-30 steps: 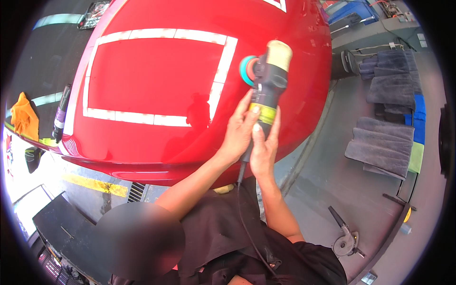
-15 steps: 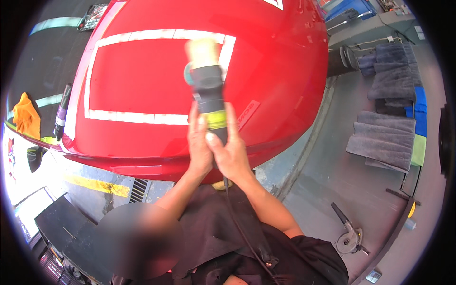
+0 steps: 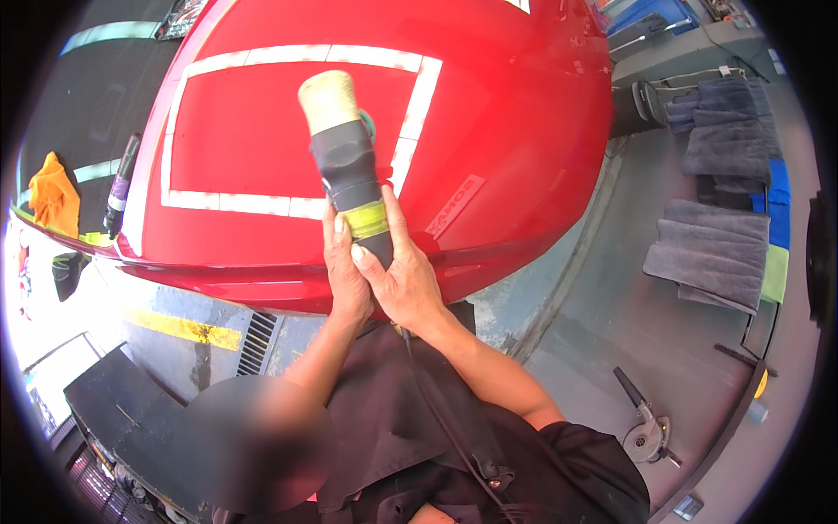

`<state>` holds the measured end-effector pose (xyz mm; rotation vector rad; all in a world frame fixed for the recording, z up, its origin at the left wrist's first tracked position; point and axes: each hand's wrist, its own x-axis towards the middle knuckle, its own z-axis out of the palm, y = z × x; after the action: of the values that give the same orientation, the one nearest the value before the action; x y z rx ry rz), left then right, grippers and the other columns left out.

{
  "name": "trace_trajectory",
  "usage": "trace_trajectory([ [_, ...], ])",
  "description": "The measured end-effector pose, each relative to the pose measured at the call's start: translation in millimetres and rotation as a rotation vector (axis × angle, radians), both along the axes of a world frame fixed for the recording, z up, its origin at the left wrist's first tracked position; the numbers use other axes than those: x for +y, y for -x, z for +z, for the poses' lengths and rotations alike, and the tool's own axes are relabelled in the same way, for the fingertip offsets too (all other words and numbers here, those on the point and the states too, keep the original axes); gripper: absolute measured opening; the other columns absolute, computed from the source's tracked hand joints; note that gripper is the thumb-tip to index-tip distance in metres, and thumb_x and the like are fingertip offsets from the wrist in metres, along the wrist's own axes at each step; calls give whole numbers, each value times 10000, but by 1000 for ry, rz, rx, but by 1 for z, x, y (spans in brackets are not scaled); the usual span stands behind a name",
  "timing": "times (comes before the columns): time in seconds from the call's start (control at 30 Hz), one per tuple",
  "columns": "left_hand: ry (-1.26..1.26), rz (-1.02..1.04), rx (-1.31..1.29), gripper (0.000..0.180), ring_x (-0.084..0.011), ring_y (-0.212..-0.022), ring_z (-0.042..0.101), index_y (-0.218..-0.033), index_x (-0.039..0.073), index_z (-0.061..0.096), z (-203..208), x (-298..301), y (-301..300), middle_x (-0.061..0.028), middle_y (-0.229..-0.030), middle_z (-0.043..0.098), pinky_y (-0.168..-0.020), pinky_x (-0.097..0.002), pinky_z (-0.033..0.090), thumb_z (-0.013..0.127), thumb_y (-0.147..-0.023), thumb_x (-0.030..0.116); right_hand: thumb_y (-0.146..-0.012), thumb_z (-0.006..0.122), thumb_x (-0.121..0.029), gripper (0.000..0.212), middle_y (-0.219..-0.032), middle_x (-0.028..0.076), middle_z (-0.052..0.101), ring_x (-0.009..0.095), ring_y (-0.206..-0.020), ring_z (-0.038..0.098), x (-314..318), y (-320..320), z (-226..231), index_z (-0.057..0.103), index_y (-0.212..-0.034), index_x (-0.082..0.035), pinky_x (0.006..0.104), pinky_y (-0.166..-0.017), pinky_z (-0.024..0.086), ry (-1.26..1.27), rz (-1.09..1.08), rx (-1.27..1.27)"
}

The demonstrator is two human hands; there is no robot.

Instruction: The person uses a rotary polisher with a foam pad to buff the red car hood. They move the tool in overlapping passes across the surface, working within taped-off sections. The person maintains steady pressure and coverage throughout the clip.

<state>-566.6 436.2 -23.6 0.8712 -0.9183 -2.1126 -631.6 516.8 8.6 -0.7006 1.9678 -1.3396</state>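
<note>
Both my hands are wrapped round the handle of a corded polisher (image 3: pixel 346 162) with a black body, a cream-coloured head and a yellow-green band. My left hand (image 3: pixel 346 272) grips its left side, and my right hand (image 3: pixel 403 281) closes on the right, thumb over the top. The tool is over a glossy red car panel (image 3: pixel 240 131); the edge of a teal pad (image 3: pixel 367 127) peeks out beside the head. Whether the pad touches the paint is hidden. Its black cord (image 3: pixel 426 384) runs down over my dark clothing.
An orange cloth (image 3: pixel 54 196) and a dark bottle (image 3: pixel 121 188) lie left on the car. A bright rectangular outline shows on the paint. Grey towels (image 3: pixel 709 249) hang at right, above a blower-like tool (image 3: pixel 646 437). A black cabinet (image 3: pixel 131 419) stands lower left, near a floor grate (image 3: pixel 258 339).
The polisher's head has swung left across the panel, and its handle tilts with it. My hands have shifted slightly left, keeping their grip. The teal pad edge now shows right of the head.
</note>
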Motion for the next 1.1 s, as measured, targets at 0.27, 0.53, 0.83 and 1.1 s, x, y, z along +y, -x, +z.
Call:
trace_trajectory([
  [0.27,-10,-453,-10,652,-168,-1376,525,-1677,21,334,7,41,40,-108,-1537,549,-1151,-331,428,551,-1140,321,-1089,625,-370,865,-1524,197,537,267,-1359,569,53,-5,-12,129,-1712,-33,385,-1140,459,240,-456,-86],
  [0.53,19,-72,-63,607,-197,-1275,585,-1657,69,337,-11,27,-27,-115,-1474,560,-1078,-367,491,426,-1159,405,-1016,647,-540,960,-1518,305,558,453,-1374,598,28,-33,-10,150,-1732,-139,482,-1085,517,33,-49,-36],
  [0.83,233,-259,-145,634,-207,-1376,522,-1682,47,300,-35,68,-11,-143,-1552,513,-1142,-372,437,449,-1159,373,-1039,672,-471,963,-1550,244,550,317,-1395,582,76,-29,-18,134,-1724,-62,411,-1149,462,182,-252,-148],
  [1.1,100,-408,-25,679,-213,-1470,438,-1716,47,205,-16,87,-14,-159,-1642,422,-1207,-367,372,496,-1155,296,-1049,672,-419,957,-1496,212,579,279,-1337,602,103,-45,-28,105,-1721,-41,392,-1128,479,176,-364,-145],
])
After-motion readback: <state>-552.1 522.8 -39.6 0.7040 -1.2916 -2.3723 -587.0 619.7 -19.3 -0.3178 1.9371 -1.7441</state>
